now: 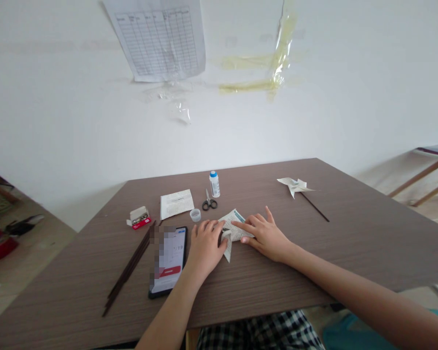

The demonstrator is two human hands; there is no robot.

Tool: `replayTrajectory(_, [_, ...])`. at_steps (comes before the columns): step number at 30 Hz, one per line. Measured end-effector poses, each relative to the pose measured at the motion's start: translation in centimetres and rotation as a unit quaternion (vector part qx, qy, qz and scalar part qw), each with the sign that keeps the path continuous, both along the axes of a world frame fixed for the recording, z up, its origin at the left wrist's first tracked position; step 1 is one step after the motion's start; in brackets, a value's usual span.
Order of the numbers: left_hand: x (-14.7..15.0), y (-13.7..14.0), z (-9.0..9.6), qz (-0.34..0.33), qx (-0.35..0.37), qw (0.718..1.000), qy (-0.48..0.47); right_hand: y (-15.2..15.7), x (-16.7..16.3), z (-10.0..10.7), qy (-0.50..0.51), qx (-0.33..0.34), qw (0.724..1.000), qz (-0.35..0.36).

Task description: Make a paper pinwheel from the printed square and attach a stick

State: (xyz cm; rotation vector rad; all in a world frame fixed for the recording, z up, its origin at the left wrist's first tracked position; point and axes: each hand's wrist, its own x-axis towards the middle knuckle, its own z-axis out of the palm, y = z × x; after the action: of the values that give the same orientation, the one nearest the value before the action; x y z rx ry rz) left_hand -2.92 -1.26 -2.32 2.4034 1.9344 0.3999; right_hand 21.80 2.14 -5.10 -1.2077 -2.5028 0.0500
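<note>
A piece of printed paper (234,219), partly cut or folded, lies on the table between my two hands, and one pointed flap hangs toward me. My left hand (207,247) is curled over the paper's left side, its thumb and fingers closed about the flap. From the right comes my right hand (265,237), fingers spread, with the index fingertip and thumb resting on or beside the paper. Farther right lies a paper pinwheel (294,185) on a thin dark stick (316,207). What lies under my left fingers is hidden.
Beyond my hands are scissors (209,204), a white bottle with blue cap (214,184), a roll of clear tape (195,215) and a stack of printed paper (177,203). Left are a phone (170,262), dark sticks (129,270) and a small red-and-white box (140,218). A wall stands behind.
</note>
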Motion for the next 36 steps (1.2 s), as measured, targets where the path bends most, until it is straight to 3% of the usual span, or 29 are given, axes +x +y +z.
replayTrajectory(9, [-0.5,0.4,-0.6,0.022,0.023,0.999,0.019,1.8,1.4,0.6,0.073,-0.006,0.997,0.034])
replayTrajectory(14, [-0.6,0.6,-0.8,0.034,0.046,0.998,0.017,1.9,1.5,0.3,0.034,-0.075,0.992,0.096])
replayTrajectory(17, [-0.7,0.7,-0.9,0.036,0.079,0.996,-0.005,1.6,1.3,0.5,0.007,-0.091,0.993,0.080])
replayTrajectory(21, [-0.7,0.9,-0.9,0.014,0.113,0.992,-0.056,1.1,1.0,0.9,-0.020,-0.054,0.997,0.044])
replayTrajectory(25, [-0.4,0.8,-0.9,-0.009,0.086,0.993,-0.075,0.9,0.8,0.9,-0.033,-0.033,0.998,0.038])
replayTrajectory(36, [0.0,0.3,-1.4,0.022,-0.009,0.999,-0.042,1.1,0.9,0.7,0.003,-0.058,0.998,0.040])
